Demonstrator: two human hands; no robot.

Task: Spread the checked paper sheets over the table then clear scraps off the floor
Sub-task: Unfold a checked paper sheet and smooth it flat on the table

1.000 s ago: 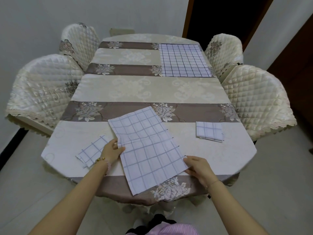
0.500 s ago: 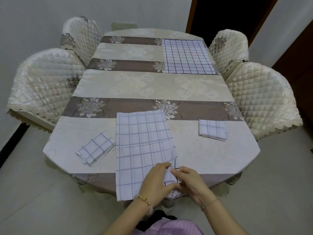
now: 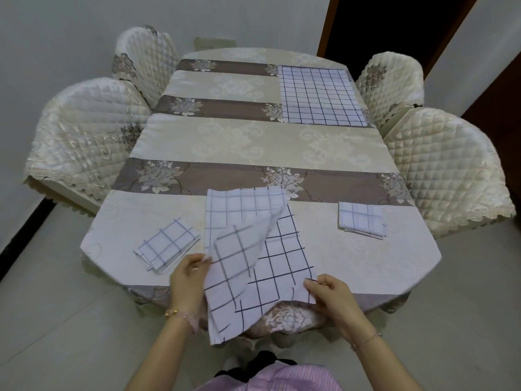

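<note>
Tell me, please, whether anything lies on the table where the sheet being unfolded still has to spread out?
Nothing visible does. The sheet, held by the left hand and right hand, has bare tablecloth beside it; the folded sheets to its left and right lie apart from it.

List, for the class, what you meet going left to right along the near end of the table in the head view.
Folded checked sheet → left hand → half-opened checked sheet held by both hands → right hand → second folded checked sheet.
</note>
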